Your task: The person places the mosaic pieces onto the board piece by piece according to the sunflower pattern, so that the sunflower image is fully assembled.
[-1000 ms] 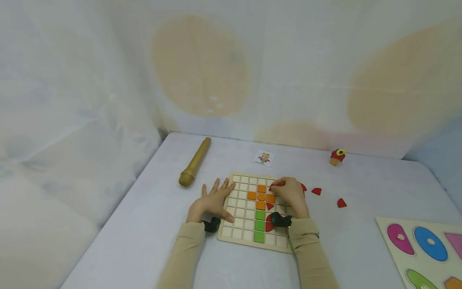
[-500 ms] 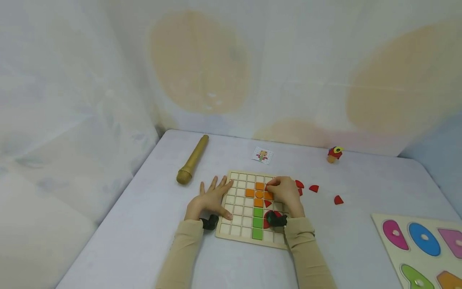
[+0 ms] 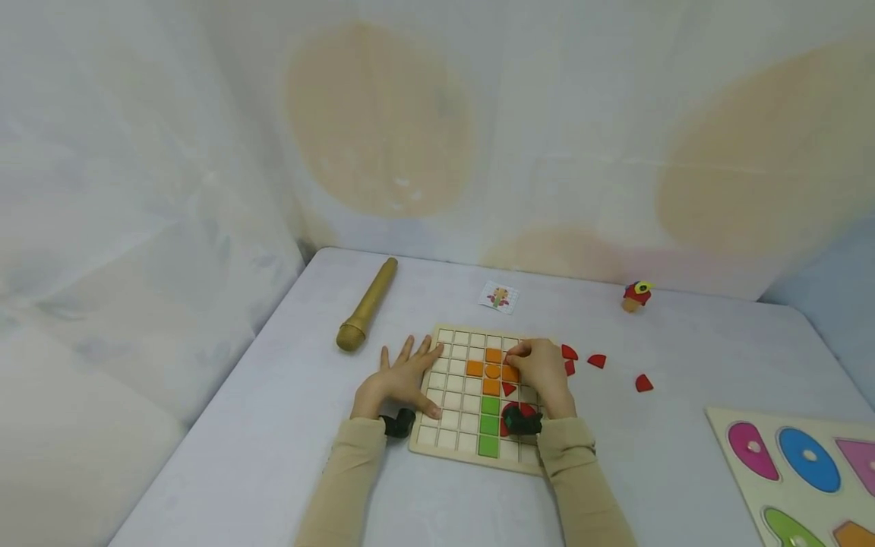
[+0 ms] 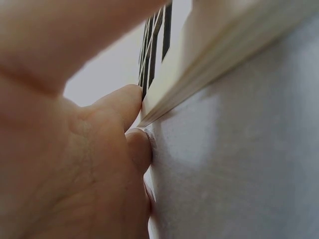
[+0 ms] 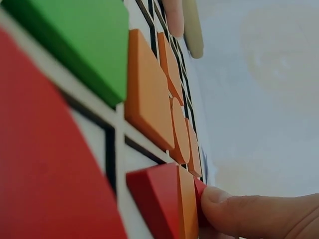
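A pale grid board [image 3: 447,438] lies on the table. My left hand [image 3: 399,384] rests on its left edge with fingers spread; in the left wrist view, fingertips [image 4: 130,99] touch the edge. My right hand [image 3: 544,372] pinches a small red piece [image 5: 200,191], mostly hidden by the thumb, beside the orange squares [image 3: 494,355]. These surround an orange circle [image 3: 493,371]. Below them run green squares [image 3: 489,425] in a column and a red triangle [image 3: 509,389]. Larger red pieces [image 5: 45,164] sit beside the green column, partly covered by the wrist camera in the head view.
Several red quarter-circle pieces [image 3: 597,361] lie right of the board. Behind it are a pattern card [image 3: 498,297] and a parrot figure [image 3: 637,296]. A golden toy microphone [image 3: 369,304] lies left. A shape puzzle board [image 3: 728,419] occupies the right front.
My right hand has shifted slightly left and towards me, bringing the red piece closer to the orange squares. Another red piece right of the hand is now more visible. My left hand stays on the board.
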Available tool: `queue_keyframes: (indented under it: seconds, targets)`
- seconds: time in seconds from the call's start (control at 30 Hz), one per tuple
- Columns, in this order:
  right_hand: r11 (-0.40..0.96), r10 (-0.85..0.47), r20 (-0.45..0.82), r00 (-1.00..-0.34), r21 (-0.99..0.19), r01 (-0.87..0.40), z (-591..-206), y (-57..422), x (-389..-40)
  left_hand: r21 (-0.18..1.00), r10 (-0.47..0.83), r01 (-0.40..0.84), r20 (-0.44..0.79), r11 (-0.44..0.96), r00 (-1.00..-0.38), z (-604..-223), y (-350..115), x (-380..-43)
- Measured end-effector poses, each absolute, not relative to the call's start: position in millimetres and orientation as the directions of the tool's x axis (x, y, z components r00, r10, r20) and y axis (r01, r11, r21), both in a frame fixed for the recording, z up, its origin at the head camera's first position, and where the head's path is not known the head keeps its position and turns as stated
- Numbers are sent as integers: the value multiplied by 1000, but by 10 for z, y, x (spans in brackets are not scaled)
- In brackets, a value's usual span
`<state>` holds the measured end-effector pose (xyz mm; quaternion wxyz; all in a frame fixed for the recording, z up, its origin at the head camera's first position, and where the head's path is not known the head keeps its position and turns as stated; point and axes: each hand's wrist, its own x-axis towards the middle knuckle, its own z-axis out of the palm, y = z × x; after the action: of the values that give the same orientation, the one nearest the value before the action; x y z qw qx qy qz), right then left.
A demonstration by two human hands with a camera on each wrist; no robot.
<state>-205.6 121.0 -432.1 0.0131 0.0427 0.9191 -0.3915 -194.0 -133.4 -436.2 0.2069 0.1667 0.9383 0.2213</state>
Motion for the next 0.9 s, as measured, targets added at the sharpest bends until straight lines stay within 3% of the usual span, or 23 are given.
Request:
queue_keyframes:
  seconds: [0.63, 0.9]
  targets:
    - [681, 101, -56, -993, -724, 110, -4330, 1174, -2036, 494, 415, 236, -292, 837, -862, -4372, -1320, -1924]
    - [754, -24, -109, -994, -655, 54, -4255, 1240, -1992, 499, 430, 248, -290, 830, -855, -4403, -1331, -1919]
